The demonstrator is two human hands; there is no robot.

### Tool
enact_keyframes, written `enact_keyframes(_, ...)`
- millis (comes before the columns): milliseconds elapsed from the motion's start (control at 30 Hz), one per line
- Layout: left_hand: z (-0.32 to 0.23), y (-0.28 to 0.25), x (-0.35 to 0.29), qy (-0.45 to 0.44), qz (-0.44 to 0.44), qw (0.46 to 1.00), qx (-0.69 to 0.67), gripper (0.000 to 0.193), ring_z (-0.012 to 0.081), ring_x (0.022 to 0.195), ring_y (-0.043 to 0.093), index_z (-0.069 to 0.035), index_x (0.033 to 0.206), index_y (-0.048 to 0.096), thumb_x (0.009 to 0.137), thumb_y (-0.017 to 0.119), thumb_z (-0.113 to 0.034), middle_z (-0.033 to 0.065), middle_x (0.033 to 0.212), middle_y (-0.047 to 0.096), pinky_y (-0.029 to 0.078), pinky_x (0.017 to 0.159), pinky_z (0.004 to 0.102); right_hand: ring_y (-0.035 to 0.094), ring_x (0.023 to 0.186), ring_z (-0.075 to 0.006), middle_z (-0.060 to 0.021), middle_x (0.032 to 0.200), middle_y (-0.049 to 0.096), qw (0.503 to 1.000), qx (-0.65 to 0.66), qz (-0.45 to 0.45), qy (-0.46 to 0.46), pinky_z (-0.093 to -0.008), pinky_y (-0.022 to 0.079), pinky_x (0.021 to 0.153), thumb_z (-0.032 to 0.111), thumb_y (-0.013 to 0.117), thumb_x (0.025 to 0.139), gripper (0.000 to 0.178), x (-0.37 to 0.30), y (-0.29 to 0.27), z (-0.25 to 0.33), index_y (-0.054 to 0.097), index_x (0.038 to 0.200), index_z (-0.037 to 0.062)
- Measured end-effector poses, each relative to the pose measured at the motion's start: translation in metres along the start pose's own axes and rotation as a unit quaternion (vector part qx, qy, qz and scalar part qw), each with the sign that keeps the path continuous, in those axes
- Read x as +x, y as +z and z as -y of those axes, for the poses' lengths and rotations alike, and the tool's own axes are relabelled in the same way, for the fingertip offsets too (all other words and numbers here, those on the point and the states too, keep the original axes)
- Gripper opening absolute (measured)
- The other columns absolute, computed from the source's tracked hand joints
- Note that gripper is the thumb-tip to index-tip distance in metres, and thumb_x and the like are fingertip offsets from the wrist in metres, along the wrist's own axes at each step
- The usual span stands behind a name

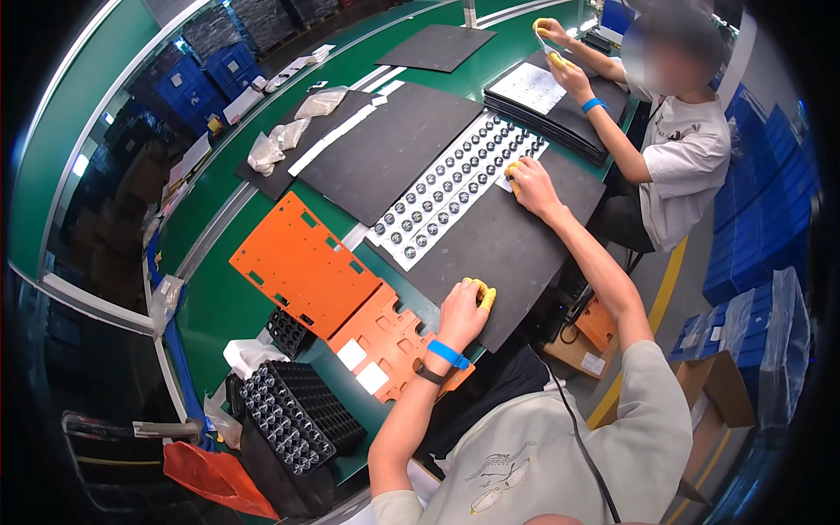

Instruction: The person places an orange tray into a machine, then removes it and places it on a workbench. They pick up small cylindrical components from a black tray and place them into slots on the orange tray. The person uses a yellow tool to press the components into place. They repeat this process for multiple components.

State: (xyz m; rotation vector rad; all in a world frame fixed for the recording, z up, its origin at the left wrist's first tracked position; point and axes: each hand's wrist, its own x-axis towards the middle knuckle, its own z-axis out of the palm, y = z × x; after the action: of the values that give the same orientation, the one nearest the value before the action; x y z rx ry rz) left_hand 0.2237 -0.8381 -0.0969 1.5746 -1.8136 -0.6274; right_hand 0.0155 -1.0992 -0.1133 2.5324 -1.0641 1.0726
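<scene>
My left hand (465,312), with yellow finger covers and a blue wristband, rests at the near left edge of a black mat (499,254). Its fingers are curled together; anything in them is hidden. Farther right, my right hand (531,187), also in yellow finger covers, is closed in a pinch beside a white sheet (409,248) that bears rows of round black parts (448,185). A bit of white shows under its fingertips, too small to name. The sheet lies across the mat and a second black board (394,149).
Orange plates (306,262) lie left of my left hand. Stacked black trays of round, shiny parts (293,416) stand near left. Clear bags (280,144) sit at the far left. At right, a co-worker (674,149) handles something small above stacked black boards (560,105).
</scene>
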Motion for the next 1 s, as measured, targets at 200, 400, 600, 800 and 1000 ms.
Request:
enact_keyframes(200,0.0,0.0,0.001,0.005,0.003,1.0,0.01,0.023,0.0354,0.089,0.062,0.0,0.092,0.066,0.092,0.067,-0.024,0.0154,0.091,0.063,0.049,0.076,0.0451,0.059,0.102,-0.0288,-0.009,0.094,0.063,1.0,0.001,0.004,0.001,-0.04,0.049,0.089,-0.002,0.065,0.073,0.021,0.001,0.0,-0.001,0.064,0.093,0.0051)
enact_keyframes(400,-0.002,-0.003,-0.003,-0.005,0.002,1.0,-0.002,0.022,0.0352,0.091,0.061,-0.001,0.088,0.064,0.092,0.067,-0.023,0.0152,0.091,0.062,0.05,0.078,0.0458,0.06,0.108,-0.0307,-0.0113,0.106,0.067,0.998,0.014,-0.054,0.001,-0.0412,0.049,0.093,0.0,0.068,0.078,0.02,0.0,0.004,0.014,0.068,0.098,0.0025)
enact_keyframes(600,-0.033,-0.043,-0.016,0.001,-0.078,0.995,0.055,0.022,0.0366,0.091,0.059,-0.001,0.091,0.061,0.092,0.067,-0.022,0.0164,0.091,0.061,0.049,0.076,0.0467,0.059,0.111,-0.0331,-0.0146,0.117,0.066,0.991,0.009,-0.107,0.076,-0.0425,0.049,0.095,0.0,0.068,0.082,0.025,-0.012,-0.006,0.016,0.071,0.106,0.0027)
enact_keyframes(800,-0.045,-0.114,-0.084,-0.189,-0.332,0.919,0.095,0.027,0.0357,0.09,0.06,-0.002,0.092,0.062,0.091,0.071,-0.028,0.016,0.093,0.062,0.049,0.08,0.0467,0.059,0.112,-0.0312,-0.0114,0.118,0.065,0.99,0.031,-0.097,0.102,-0.0403,0.051,0.094,-0.002,0.066,0.085,0.021,-0.012,-0.007,0.016,0.071,0.105,0.0033)
enact_keyframes(1000,0.014,-0.113,-0.131,-0.361,-0.346,0.828,0.253,0.03,0.0395,0.106,0.057,0.0,0.101,0.059,0.092,0.068,-0.027,0.0205,0.107,0.059,0.048,0.086,0.0475,0.059,0.112,-0.0304,-0.0103,0.117,0.066,0.987,0.047,-0.098,0.122,-0.0405,0.051,0.094,-0.001,0.066,0.086,0.02,-0.011,-0.006,0.017,0.071,0.105,0.0037)
